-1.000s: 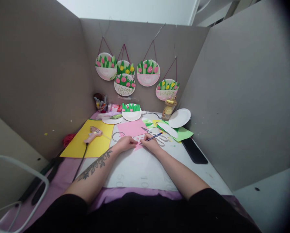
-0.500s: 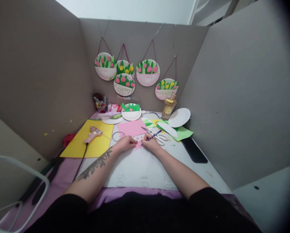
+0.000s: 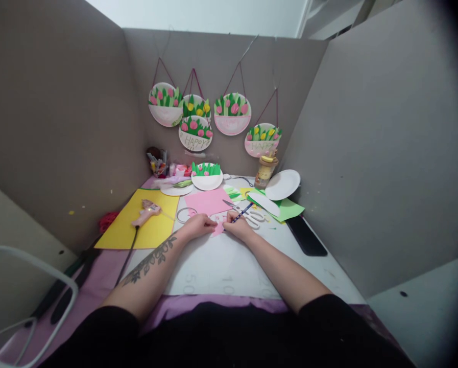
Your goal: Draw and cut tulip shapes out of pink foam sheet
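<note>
My right hand (image 3: 237, 226) is closed round a dark blue patterned pencil (image 3: 242, 212), its lower end at a small pink paper piece (image 3: 218, 229). From the left, my left hand (image 3: 202, 225) has its fingertips together at the edge of that piece; whether they pinch it or press it down is too small to tell. Just behind the hands lies a larger pink sheet (image 3: 208, 201). White-handled scissors (image 3: 255, 220) rest partly behind my right hand, and a ring-shaped object (image 3: 183, 215) is beside my left hand.
A glue gun (image 3: 146, 213) lies on yellow sheets (image 3: 127, 230) at the left. At the right are a black phone (image 3: 306, 236), green paper (image 3: 291, 209) and white plates (image 3: 283, 184). Behind stand a cup (image 3: 266, 172) and a flower-decorated plate (image 3: 207, 182); similar plates hang on the partition.
The pencil's upper end has shifted slightly left and up, standing a little steeper. Both hands stay in nearly the same place.
</note>
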A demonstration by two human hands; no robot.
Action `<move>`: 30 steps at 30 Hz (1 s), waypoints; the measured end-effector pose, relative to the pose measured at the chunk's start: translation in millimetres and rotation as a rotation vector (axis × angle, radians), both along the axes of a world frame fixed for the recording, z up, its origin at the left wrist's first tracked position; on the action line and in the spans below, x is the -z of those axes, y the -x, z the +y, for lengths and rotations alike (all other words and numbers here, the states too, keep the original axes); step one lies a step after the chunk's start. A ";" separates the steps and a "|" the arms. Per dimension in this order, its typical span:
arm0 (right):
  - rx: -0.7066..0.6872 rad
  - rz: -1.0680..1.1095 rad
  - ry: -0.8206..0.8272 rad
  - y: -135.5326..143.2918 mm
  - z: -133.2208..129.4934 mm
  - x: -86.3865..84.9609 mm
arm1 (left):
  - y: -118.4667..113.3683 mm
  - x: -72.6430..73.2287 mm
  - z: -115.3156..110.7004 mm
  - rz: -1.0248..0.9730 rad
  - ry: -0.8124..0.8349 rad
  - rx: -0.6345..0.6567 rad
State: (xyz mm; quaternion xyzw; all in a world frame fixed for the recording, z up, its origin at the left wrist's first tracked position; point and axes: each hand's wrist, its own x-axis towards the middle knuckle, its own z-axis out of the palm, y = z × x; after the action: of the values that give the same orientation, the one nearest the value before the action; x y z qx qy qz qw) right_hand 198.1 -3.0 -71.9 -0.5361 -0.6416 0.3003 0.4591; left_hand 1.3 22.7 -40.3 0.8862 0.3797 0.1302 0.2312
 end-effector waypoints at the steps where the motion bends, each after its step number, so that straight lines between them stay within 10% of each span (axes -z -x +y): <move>1: -0.005 -0.003 -0.003 0.1 0.1 0.2 | 0.0 0.2 0.0 -0.002 0.000 -0.001; 30: 0.118 -0.058 -0.010 0.8 3.6 2.2 | 0.2 0.7 0.6 -0.006 0.016 0.003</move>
State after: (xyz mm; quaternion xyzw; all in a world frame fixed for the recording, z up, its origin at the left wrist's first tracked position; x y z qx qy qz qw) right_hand 197.4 0.6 -74.1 -0.5790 -0.6236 0.2537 0.4599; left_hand 1.1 23.3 -41.0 0.8845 0.3788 0.1296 0.2396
